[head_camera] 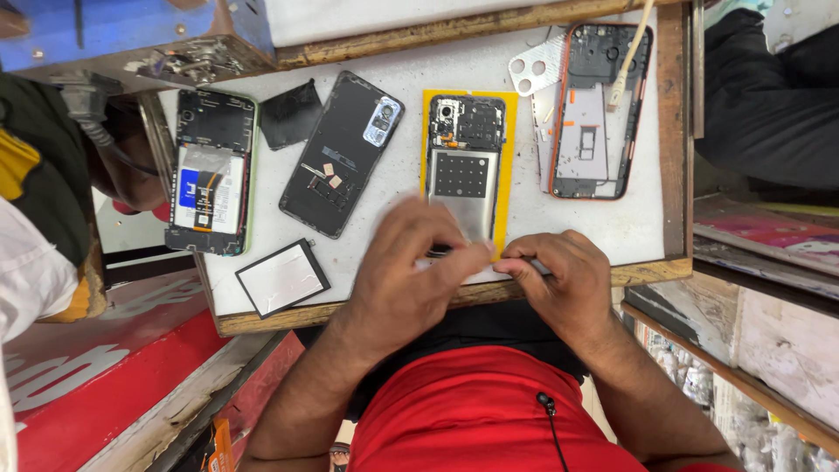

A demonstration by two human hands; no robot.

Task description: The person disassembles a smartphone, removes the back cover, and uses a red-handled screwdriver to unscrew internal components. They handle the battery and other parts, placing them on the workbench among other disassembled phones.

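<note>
An opened phone (465, 166) with a yellow rim is worked on at the near edge of the white surface (524, 218), its back removed and a silver metal plate shown. Its lower end is covered by the left hand (411, 271), whose fingers are curled and pressed down on it. Just beside, the right hand (559, 275) is closed, and a thin grey tool (537, 267) is pinched in its grip close to the phone's lower corner. Beyond the right grip, a red-rimmed phone frame (594, 114) is laid, with a white camera cover (540, 63) touching it. Off past the left grip, a black back cover (341, 153), a green-rimmed open phone (211, 170) and a loose flat battery (281, 277) are spread apart.
</note>
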